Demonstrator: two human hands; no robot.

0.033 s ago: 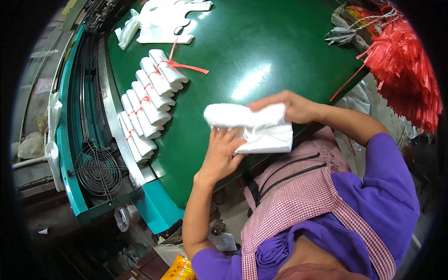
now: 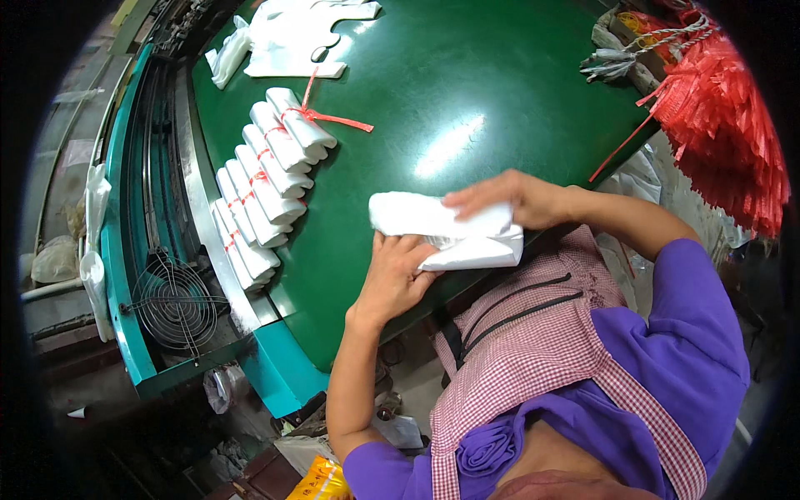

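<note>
A folded bundle of white plastic bags (image 2: 475, 251) lies at the near edge of the green table (image 2: 433, 92), its far side turned over into a thick fold. At the bundle's left part, my left hand (image 2: 398, 271) grips it, fingertips tucked against the fold and thumb along the near layer. My right hand (image 2: 517, 198) rests over the right part of the fold with fingers stretched out, slightly blurred by motion. To the left, several rolled bag bundles (image 2: 271, 196) tied with red strips lie in an overlapping row.
Loose white bags (image 2: 287, 37) lie at the table's far left. Red plastic strips (image 2: 721, 125) hang in a thick bunch at the right. Along the left edge runs a teal machine frame (image 2: 125, 250) with a round wire guard (image 2: 175, 300).
My right hand has shifted a little toward me and left over the bundle. The fold has come slightly nearer and flatter. My left hand stays almost in place.
</note>
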